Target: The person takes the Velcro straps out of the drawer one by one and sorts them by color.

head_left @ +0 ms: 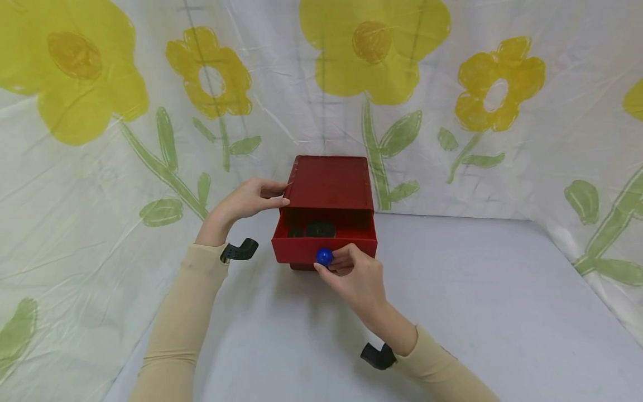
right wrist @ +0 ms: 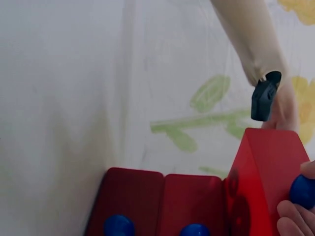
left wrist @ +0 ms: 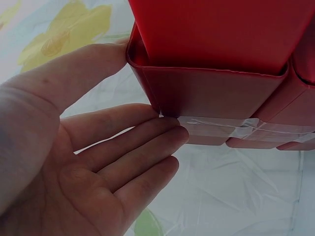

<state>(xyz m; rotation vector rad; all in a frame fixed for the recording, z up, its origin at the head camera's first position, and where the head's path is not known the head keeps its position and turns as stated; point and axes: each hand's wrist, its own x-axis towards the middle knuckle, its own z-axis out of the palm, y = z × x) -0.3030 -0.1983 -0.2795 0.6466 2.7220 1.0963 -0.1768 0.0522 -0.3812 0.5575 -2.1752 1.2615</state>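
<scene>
We have the red drawer (head_left: 293,252) just beyond the right hand (head_left: 359,276) and to the right of the left hand (head_left: 247,199), standing partly out of its cabinet (head_left: 329,181), with dark round pieces (head_left: 320,229) inside. We judge it light and stiff, probably thin plastic, with smooth walls that could slip under the fingers, so the round blue knob (head_left: 324,257) looks the best hold; it seems sturdy enough for a gentle pinch. Our right hand comes in from the near right and pinches that knob, thumb at its lower left, fingers curled at its right. Our left hand grips nothing: its nearly straight fingers touch the cabinet's left side, spread from the thumb at the top front corner.
</scene>
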